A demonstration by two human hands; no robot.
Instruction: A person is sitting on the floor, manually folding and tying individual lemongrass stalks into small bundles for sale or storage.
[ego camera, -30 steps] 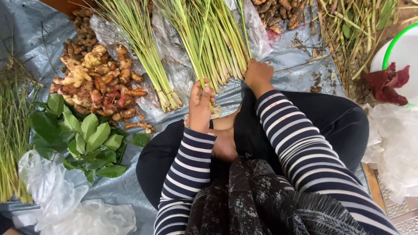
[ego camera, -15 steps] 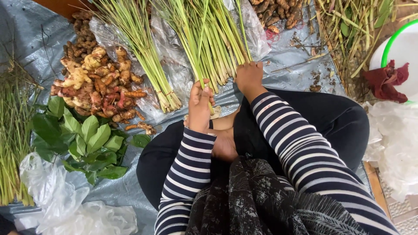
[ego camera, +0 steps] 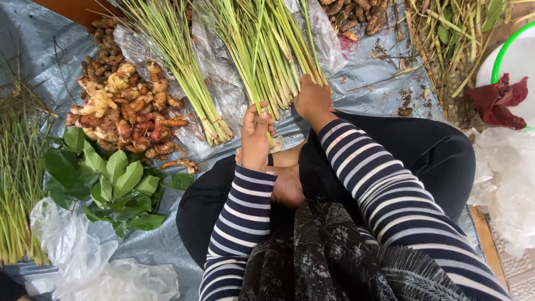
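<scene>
- Lemongrass bundle (ego camera: pixel 267 56) lies on the grey tarp (ego camera: pixel 33 39), butt ends toward the sitter's lap: long pale-green stalks, whitish at the base.
- Left hand (ego camera: pixel 255 139) pinches a few stalk ends.
- Right hand (ego camera: pixel 313 100) is closed around the bundle's base.
- Stalks look light, stiff, fibrous; best gripped low, at the firm butts.

Grey plastic sheet spread with roots and greens

The grey sheet (ego camera: pixel 33 39) carried two lemongrass bundles (ego camera: pixel 262 50) along its far edge, a heap of ginger and turmeric roots (ego camera: pixel 125 114) beside them, green leaves (ego camera: pixel 106 184) nearer, and crumpled clear plastic bags (ego camera: pixel 83 262) at the near left corner.
</scene>
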